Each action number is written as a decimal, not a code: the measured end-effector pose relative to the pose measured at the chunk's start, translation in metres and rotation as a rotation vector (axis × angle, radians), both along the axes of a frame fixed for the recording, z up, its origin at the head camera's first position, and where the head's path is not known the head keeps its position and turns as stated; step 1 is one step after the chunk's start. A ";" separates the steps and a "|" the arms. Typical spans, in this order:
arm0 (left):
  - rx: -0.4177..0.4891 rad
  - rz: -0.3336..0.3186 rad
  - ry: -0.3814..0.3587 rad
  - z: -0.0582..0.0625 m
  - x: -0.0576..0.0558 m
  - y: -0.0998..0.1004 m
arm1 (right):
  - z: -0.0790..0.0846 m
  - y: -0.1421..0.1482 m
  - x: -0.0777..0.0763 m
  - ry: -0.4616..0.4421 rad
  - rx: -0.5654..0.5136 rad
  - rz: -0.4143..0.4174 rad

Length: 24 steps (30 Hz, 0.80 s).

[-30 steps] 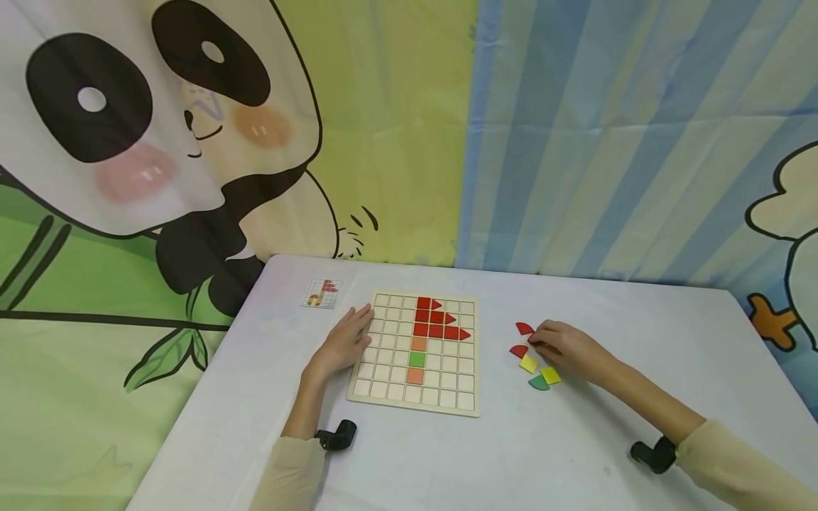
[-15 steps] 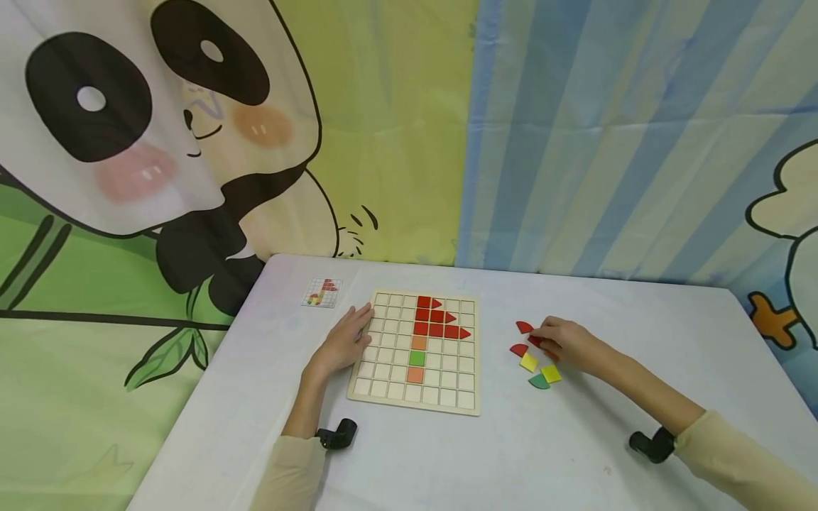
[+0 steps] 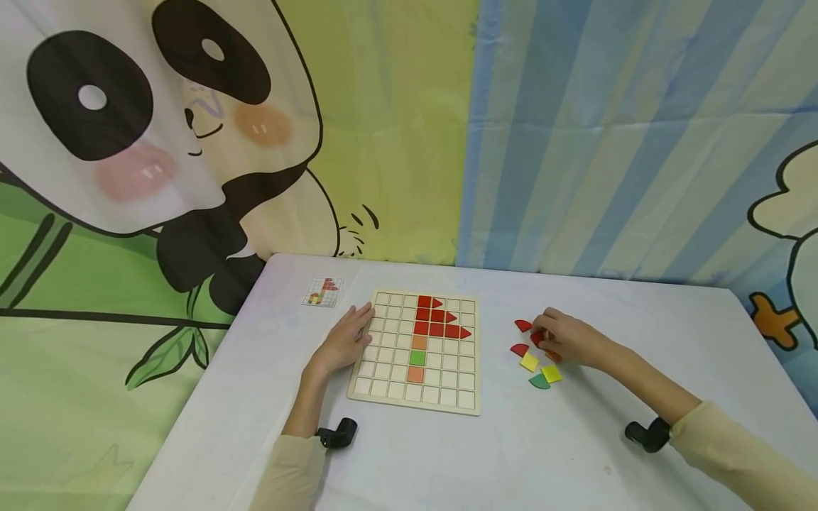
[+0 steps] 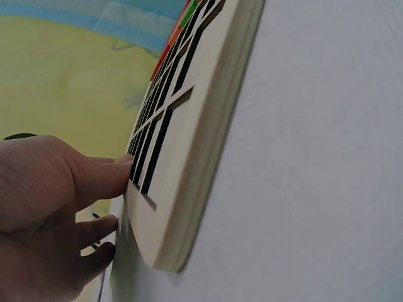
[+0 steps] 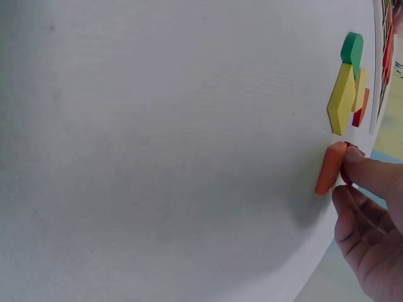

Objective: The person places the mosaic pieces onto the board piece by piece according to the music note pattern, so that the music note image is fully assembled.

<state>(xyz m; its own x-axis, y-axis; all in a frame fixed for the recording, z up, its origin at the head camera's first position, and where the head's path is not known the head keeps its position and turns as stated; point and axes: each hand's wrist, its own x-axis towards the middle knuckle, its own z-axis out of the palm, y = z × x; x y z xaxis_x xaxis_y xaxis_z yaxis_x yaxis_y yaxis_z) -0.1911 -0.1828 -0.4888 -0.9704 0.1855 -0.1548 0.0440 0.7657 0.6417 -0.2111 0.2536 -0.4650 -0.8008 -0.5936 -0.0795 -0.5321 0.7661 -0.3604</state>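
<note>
A wooden grid board (image 3: 395, 391) lies on the table with red, orange and green pieces set in its cells. My left hand (image 3: 343, 341) rests along its left edge, fingers extended; in the left wrist view the thumb (image 4: 104, 179) touches the rim. To the right of the board, my right hand (image 3: 575, 341) pinches a red piece (image 3: 537, 341) between thumb and fingers, partly hidden by them. An orange piece (image 5: 330, 168) lies right beside it, under the hand. Around the fingers lie two red quarter-circles (image 3: 520, 350), two yellow pieces (image 3: 551, 374) and a green quarter-circle (image 3: 540, 382).
A small printed pattern card (image 3: 322, 292) lies beyond the left hand, near the table's far-left corner. The white table (image 3: 543, 454) ends at a patterned cloth backdrop (image 3: 396, 128). Each wrist wears a black camera (image 3: 339, 433).
My right hand has shifted slightly away from me, and the red piece at its fingertips has moved a little. The orange piece now shows below the hand. The left hand stays put.
</note>
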 end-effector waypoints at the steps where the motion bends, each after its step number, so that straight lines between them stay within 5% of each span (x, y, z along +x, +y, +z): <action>1: -0.001 0.000 -0.002 0.000 0.000 0.000 | 0.000 -0.001 0.000 -0.007 -0.019 -0.007; 10: 0.008 0.001 -0.007 -0.003 0.001 -0.001 | 0.000 -0.024 0.008 -0.066 -0.244 -0.145; 19: 0.007 0.005 -0.002 -0.003 0.001 -0.002 | 0.004 -0.090 0.035 -0.016 -0.463 0.134; 24: -0.001 0.004 -0.006 -0.001 0.001 -0.001 | 0.000 -0.131 0.052 -0.104 -0.560 0.188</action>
<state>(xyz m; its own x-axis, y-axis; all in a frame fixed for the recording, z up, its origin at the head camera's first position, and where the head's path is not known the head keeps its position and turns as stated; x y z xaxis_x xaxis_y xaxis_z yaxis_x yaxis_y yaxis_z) -0.1905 -0.1835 -0.4895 -0.9700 0.1819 -0.1610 0.0374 0.7668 0.6408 -0.1588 0.1225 -0.4647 -0.6830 -0.6983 0.2141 -0.5802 0.3407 -0.7397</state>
